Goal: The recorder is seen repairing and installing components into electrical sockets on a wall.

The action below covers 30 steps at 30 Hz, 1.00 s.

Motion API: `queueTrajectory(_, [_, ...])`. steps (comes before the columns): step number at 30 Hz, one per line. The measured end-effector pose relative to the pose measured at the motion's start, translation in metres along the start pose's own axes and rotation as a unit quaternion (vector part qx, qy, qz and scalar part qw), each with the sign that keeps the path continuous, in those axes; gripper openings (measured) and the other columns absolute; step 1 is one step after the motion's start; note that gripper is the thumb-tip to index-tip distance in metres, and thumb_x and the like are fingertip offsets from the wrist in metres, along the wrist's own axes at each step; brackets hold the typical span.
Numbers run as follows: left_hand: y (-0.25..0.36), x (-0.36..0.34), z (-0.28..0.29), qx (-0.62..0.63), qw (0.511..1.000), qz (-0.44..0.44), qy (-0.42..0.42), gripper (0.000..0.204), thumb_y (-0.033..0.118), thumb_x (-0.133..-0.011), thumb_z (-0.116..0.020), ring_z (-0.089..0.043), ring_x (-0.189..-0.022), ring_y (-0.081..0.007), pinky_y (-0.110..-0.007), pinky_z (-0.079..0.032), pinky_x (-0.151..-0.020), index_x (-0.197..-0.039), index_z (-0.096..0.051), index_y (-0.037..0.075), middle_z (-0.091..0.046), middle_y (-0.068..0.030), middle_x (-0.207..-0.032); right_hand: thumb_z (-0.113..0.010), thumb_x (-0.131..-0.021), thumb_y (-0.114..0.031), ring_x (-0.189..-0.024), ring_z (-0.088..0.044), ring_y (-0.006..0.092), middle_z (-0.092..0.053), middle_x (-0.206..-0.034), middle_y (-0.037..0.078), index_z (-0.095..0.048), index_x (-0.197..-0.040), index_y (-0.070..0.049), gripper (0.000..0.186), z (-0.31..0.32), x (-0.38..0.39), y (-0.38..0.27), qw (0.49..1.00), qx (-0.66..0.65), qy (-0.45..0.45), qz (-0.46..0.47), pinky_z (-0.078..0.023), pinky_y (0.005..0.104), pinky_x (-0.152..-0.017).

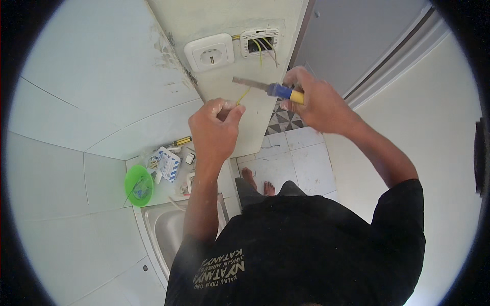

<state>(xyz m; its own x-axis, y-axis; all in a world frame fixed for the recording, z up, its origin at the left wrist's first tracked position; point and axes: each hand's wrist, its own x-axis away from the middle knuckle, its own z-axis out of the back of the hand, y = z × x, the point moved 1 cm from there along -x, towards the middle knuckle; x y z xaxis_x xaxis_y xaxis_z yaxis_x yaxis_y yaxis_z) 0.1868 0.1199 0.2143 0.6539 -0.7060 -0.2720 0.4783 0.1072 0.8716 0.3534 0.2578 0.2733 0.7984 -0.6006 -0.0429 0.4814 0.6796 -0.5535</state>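
Note:
My left hand [215, 127] pinches a short yellow wire [244, 96] between thumb and fingers, with one end sticking up. My right hand [321, 104] is closed around the blue and yellow handle of a knife [279, 91]. Its flat grey blade points left, close to the wire's upper end; I cannot tell whether they touch. Above both hands, an open socket box [259, 43] is set in the wall, with several loose yellow and pale wires [270, 49] coming out. Beside it on the left, a white wall socket [210, 52] is mounted at a slight tilt.
At lower left stand a metal sink [166, 232] and a bright green bowl [137, 178]. Near the bowl lie a blue-and-white packet [168, 163], small white parts and a yellow-and-black handled screwdriver [182, 141]. A grey door [357, 35] is at upper right.

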Motion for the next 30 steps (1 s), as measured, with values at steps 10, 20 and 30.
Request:
queueTrajectory(10, [-0.118, 0.052, 0.059, -0.21, 0.97, 0.102, 0.063, 0.014, 0.013, -0.075, -0.073, -0.065, -0.061, -0.0269, -0.035, -0.051, -0.063, -0.078, -0.068, 0.0, -0.068, -0.0146, -0.074, -0.064, -0.088, -0.026, -0.057, -0.055, 0.0162, -0.059, -0.067, 0.008, -0.058, -0.081, 0.001, 0.028, -0.126, 0.063, 0.064, 0.91, -0.368, -0.128, -0.14, -0.045, 0.0312, -0.055])
queueTrajectory(20, [-0.19, 0.035, 0.084, -0.313, 0.93, 0.163, 0.107, 0.019, 0.017, -0.077, -0.073, -0.069, -0.069, -0.0266, -0.036, -0.053, -0.066, -0.086, -0.071, 0.001, -0.071, -0.0153, -0.078, -0.059, -0.091, -0.036, -0.061, -0.058, 0.0136, -0.062, -0.071, 0.008, -0.061, -0.085, 0.0, 0.036, -0.168, 0.083, 0.076, 0.846, -0.478, -0.129, -0.197, -0.046, 0.028, -0.057])
queueTrajectory(30, [0.004, -0.058, 0.041, -0.331, 0.755, -0.521, 0.222, 0.022, 0.004, -0.068, -0.074, -0.056, -0.081, -0.0153, -0.032, -0.041, -0.07, -0.086, -0.073, 0.016, -0.065, -0.0002, -0.09, -0.065, -0.087, -0.029, -0.061, -0.06, 0.0151, -0.064, -0.08, 0.011, -0.06, -0.092, 0.003, 0.032, -0.118, 0.073, 0.081, 0.769, -0.632, 0.001, -0.094, -0.049, 0.0279, -0.055])
